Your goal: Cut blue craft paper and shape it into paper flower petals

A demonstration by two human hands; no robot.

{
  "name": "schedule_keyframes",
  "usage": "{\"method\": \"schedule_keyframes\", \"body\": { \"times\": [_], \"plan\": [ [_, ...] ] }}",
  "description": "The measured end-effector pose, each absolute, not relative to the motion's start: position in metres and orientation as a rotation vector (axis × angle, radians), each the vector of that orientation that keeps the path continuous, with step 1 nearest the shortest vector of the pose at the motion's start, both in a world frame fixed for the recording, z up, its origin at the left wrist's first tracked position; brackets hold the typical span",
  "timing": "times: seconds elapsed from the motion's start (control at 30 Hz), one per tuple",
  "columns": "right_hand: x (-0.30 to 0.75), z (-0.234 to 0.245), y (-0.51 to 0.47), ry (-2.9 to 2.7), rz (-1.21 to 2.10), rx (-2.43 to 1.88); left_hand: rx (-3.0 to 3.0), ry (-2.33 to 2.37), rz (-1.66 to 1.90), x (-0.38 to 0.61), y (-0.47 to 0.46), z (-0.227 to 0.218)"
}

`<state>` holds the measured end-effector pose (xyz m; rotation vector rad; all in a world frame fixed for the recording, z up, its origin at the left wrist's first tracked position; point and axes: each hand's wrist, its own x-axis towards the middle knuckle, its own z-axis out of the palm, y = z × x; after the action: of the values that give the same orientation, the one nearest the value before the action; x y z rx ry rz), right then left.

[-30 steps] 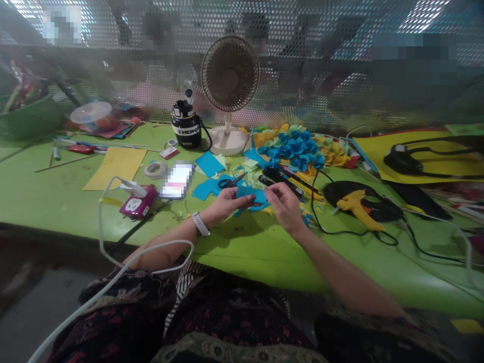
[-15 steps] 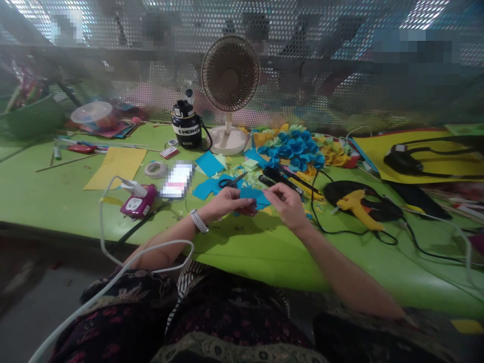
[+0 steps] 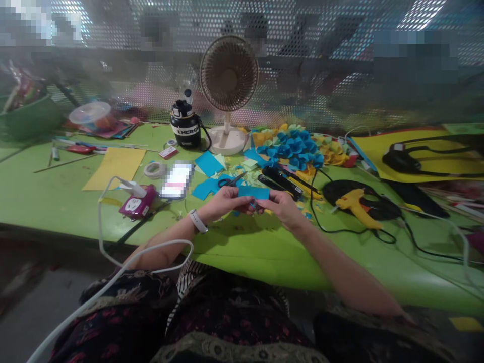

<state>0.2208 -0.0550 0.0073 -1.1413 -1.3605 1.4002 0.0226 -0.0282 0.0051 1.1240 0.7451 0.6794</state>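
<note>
Our left hand [image 3: 227,200] and right hand [image 3: 282,206] hold a blue paper piece [image 3: 253,192] between tightly pinched fingers [image 3: 245,200], above the green table [image 3: 56,201]; at far left, a green basket [image 3: 30,118] contains assorted craft supplies.

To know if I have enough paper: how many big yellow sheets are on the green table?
2. One big yellow sheet lies left of the tape roll; the other sheet lies at the far right, under a black cord. Others may be hidden under the paper scraps.
</note>
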Motion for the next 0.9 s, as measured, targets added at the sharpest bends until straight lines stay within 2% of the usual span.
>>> {"method": "schedule_keyframes", "body": {
  "times": [0.53, 0.9],
  "plan": [
    [0.235, 0.011, -0.045, -1.303, 1.416, -1.182, 1.028, 0.817, 0.766, 0.02, -0.022, 0.008],
    [0.23, 0.01, -0.05, -1.539, 1.389, -1.241, 1.046, 0.79, 0.65, 0.022, -0.025, 0.009]
  ]
}}
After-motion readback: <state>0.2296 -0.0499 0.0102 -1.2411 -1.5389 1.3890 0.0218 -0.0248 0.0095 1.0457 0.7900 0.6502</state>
